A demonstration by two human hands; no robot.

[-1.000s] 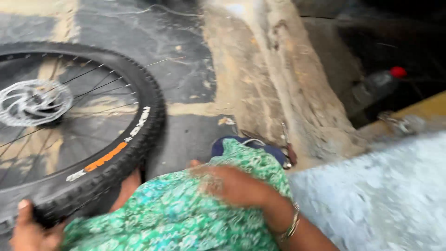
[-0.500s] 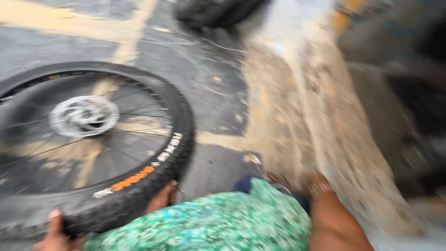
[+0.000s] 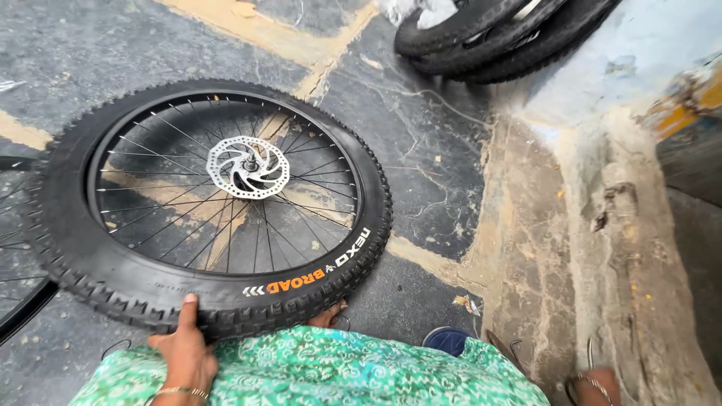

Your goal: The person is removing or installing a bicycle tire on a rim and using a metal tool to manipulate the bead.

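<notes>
The left hand [image 3: 184, 349] grips the knobby black tyre [image 3: 226, 297] at six o'clock, fingers clenched over its tread. The spoked wheel, steel disc rotor [image 3: 247, 167] at its hub, lies flat on the cracked grey floor [image 3: 421, 150]. At two o'clock, stacked tyres [image 3: 496, 34]. The right hand [image 3: 594, 385], at five o'clock, is cropped; cannot tell its grip.
</notes>
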